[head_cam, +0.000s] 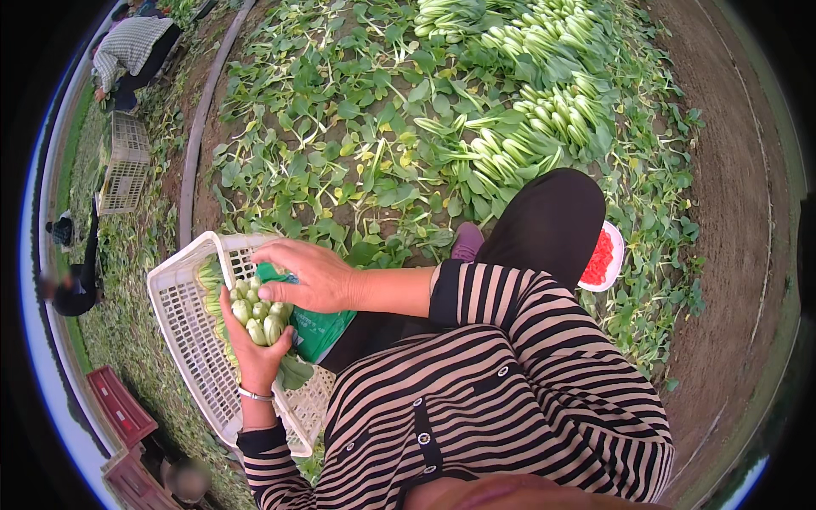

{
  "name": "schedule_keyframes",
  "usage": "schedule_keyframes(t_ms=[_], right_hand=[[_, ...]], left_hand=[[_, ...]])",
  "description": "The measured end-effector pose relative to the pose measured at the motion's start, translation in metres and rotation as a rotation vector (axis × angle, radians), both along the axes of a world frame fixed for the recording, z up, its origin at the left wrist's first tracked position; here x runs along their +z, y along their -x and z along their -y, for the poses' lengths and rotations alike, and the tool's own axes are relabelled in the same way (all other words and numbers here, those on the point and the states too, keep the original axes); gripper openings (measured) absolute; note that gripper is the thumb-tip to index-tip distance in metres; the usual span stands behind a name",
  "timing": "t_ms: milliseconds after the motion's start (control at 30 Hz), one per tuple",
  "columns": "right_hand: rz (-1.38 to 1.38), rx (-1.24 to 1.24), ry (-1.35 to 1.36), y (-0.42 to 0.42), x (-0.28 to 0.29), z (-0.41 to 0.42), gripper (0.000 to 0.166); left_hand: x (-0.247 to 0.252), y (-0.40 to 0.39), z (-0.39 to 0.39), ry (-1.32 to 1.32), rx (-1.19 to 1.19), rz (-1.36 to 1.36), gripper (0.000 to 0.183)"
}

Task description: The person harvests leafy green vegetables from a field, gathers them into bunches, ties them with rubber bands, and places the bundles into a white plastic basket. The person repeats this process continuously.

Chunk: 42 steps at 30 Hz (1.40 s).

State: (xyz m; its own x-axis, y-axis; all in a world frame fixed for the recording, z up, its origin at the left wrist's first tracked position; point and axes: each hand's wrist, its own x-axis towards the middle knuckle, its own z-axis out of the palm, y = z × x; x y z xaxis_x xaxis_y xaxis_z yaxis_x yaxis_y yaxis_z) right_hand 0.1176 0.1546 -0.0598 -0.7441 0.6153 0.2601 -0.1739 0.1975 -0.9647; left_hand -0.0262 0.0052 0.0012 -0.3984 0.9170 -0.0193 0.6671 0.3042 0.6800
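My left hand (252, 354), with a metal bangle on its wrist, holds a bundle of bok choy (260, 312). The pale cut stem ends face up, and a few green leaves hang below. Over the far side of the bundle lies my right hand (312, 274), its thumb at the stem ends and its other fingers extended. A green plastic sheet or bag (322, 331) with writing rests on my thigh beneath that hand. Beside my legs stands a white slatted plastic crate (191, 344), tilted in view. More bok choy (210, 287) is lined up inside it, partly hidden by my left hand.
Heaps of harvested bok choy (503, 153) lie ahead among loose leaves (376, 166). A white bowl (613, 271) of red strips sits beside my knee. A hose (203, 115) runs along the left. Other people (131, 51), another white crate (127, 162) and red crates (121, 405) stand farther left.
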Motion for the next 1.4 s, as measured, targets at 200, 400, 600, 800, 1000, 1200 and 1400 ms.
schedule_keyframes(t_ms=[200,400,600,800,1000,1200,1400], right_hand=[[-0.037,0.171,-0.449,0.038,0.003,0.021,0.109],[-0.002,-0.016,-0.126,0.007,-0.030,-0.059,0.077],[0.366,-1.043,0.320,-0.109,-0.214,-0.223,0.031],[1.074,-1.173,0.073,-0.234,-0.290,-0.257,0.035],[1.272,-0.934,-0.115,-0.245,-0.291,-0.254,0.044],[1.231,-0.928,-0.236,-0.241,-0.262,-0.249,0.038],[0.870,-1.047,-0.154,-0.205,-0.179,-0.267,0.047]], left_hand=[[-0.018,0.010,-0.002,0.039,-0.021,-0.105,0.118],[-0.005,0.003,-0.011,0.084,0.027,0.048,0.117],[-0.012,0.008,-0.010,0.040,0.071,0.099,0.119],[-0.016,0.007,-0.003,0.038,0.102,0.169,0.126],[-0.017,0.005,-0.008,0.042,0.133,0.160,0.129],[-0.017,0.004,-0.012,0.013,0.072,0.138,0.123],[-0.013,0.000,-0.018,0.006,0.053,0.128,0.118]])
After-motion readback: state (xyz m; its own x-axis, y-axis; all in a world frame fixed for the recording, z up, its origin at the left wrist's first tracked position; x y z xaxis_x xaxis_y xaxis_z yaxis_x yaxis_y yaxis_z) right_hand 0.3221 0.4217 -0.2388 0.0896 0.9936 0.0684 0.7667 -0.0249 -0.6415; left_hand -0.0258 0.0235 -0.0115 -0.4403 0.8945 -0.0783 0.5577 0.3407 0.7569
